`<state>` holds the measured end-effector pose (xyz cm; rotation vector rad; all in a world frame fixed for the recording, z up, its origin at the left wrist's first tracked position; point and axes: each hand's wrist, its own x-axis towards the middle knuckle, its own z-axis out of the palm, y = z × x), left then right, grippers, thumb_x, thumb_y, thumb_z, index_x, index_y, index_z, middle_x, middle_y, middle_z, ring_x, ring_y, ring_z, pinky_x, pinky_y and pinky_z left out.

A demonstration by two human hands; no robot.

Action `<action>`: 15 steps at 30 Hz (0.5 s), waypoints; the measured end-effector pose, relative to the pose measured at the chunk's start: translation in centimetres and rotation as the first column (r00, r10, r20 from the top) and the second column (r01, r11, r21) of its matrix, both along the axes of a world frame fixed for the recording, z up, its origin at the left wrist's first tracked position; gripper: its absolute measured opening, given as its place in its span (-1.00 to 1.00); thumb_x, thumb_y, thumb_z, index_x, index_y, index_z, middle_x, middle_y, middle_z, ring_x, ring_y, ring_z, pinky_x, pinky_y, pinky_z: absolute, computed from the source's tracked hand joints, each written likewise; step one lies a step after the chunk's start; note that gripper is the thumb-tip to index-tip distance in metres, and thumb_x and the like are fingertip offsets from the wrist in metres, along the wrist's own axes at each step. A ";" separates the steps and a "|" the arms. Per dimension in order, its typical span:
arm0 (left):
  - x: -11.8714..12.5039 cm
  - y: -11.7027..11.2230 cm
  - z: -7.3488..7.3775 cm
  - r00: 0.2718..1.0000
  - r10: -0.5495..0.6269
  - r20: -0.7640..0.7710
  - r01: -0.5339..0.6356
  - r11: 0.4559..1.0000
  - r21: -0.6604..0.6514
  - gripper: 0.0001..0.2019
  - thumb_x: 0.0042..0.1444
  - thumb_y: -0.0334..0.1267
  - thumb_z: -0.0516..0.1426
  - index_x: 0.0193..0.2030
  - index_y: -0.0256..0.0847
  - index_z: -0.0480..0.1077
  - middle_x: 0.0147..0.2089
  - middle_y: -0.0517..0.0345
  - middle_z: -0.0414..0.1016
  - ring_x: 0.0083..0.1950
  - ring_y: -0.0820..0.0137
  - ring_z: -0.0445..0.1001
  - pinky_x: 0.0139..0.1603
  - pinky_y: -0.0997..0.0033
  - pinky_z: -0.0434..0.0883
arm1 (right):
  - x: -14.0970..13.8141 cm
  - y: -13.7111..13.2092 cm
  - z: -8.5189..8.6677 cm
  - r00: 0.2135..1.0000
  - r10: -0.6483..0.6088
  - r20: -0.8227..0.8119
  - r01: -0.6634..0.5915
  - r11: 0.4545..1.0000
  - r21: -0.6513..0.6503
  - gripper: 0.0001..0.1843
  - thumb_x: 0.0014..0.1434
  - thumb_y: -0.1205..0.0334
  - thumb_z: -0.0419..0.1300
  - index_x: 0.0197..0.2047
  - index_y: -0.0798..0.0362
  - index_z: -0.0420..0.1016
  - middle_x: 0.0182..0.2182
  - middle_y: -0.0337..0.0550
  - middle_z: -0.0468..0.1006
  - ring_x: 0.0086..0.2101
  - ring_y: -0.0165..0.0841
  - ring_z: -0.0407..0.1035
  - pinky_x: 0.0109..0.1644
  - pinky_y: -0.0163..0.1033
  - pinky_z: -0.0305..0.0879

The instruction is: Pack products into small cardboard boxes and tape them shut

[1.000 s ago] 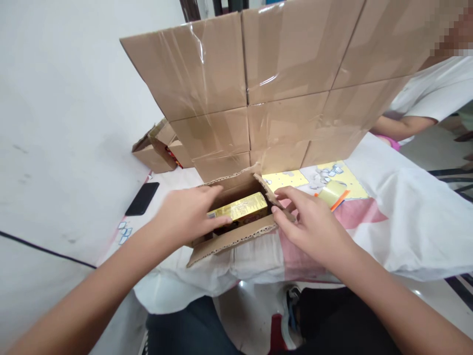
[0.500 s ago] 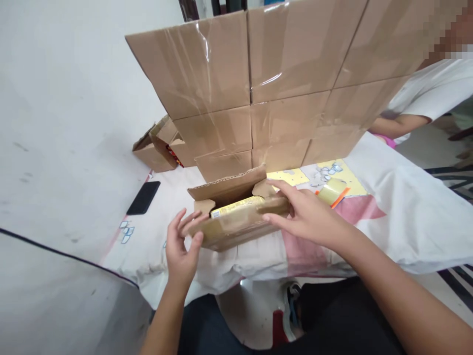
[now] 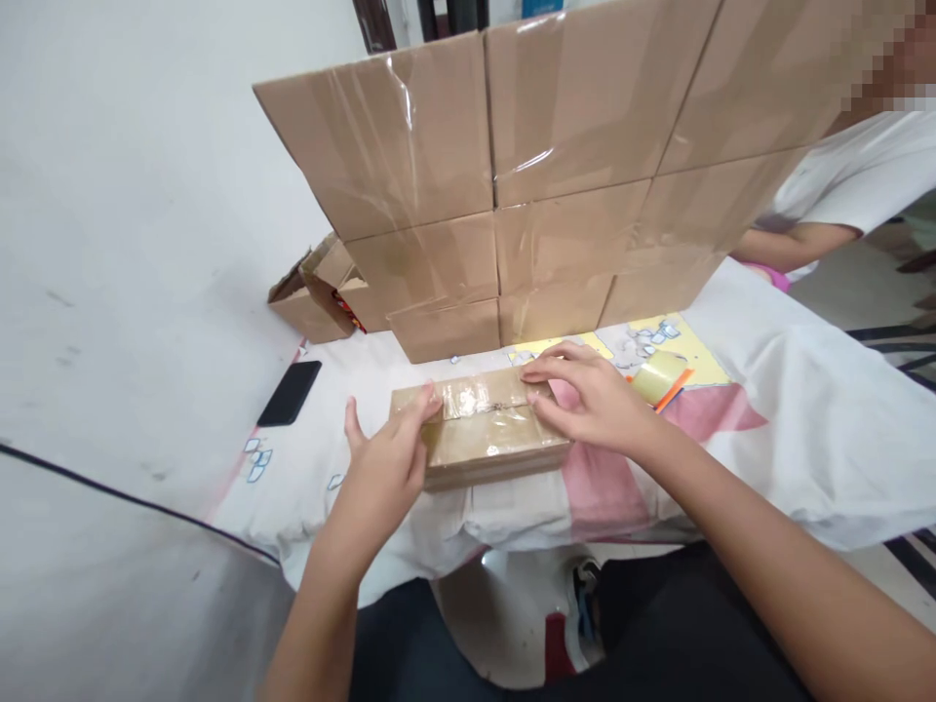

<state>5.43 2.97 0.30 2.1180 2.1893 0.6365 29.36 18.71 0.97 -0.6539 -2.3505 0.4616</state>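
In front of me on the table lies a small cardboard box point(image 3: 489, 441), its two top flaps folded down so they meet along a slightly ragged seam. Shiny clear tape covers parts of it. My left hand point(image 3: 386, 476) holds the left end, thumb on the top and one finger sticking out; its other fingers are partly hidden. At the right end my right hand point(image 3: 589, 398) is closed on the box, with fingertips on the far flap and thumb on the near one. The box's contents are hidden.
A wall of taped cartons point(image 3: 424, 166) stands behind the box. A tape roll point(image 3: 659, 378) with an orange part lies at right, a black phone point(image 3: 290, 393) at left. An open carton point(image 3: 311, 302) sits against the wall. Another person's arm point(image 3: 797, 244) is at far right.
The box's raised far flap has come down, covering the yellow item that showed inside. My left hand has moved right and its thumb is now on top; my right fingers have shifted onto the flaps.
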 end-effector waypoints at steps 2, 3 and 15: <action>1.3 -0.1 0.5 0.995 -0.014 -0.096 0.009 0.998 -0.056 -0.46 0.35 -0.21 -0.05 0.45 0.01 0.00 0.29 0.03 0.44 0.32 0.14 0.37 0.40 -0.38 -0.50 | 0.3 -0.3 -0.2 0.999 -0.048 -0.014 0.048 0.999 0.002 -0.75 0.21 0.20 0.17 -0.07 0.02 0.59 -0.17 -0.03 0.63 -0.08 -0.14 0.47 0.08 0.02 0.38; 1.8 0.0 0.5 0.990 -0.019 -0.141 0.011 0.998 -0.058 -0.47 0.34 -0.09 -0.01 0.42 -0.03 0.09 0.32 -0.02 0.39 0.36 0.09 0.31 0.41 -0.39 -0.47 | 0.6 -0.4 -0.5 0.997 -0.079 -0.025 0.079 0.997 0.006 -0.73 0.23 0.19 0.16 -0.06 0.02 0.59 -0.16 -0.03 0.62 -0.08 -0.14 0.48 0.08 0.03 0.38; 2.9 0.7 -1.9 0.981 -0.032 -0.190 0.064 0.985 0.163 -0.40 0.16 0.05 0.19 0.29 -0.16 0.33 0.30 -0.27 0.38 0.36 -0.18 0.26 0.36 -0.48 -0.52 | 8.9 0.0 -3.6 0.664 -0.703 -0.252 0.692 0.707 -0.148 -0.78 0.14 0.17 0.18 -0.12 -0.04 0.46 -0.15 -0.04 0.56 -0.05 -0.10 0.41 0.07 0.09 0.32</action>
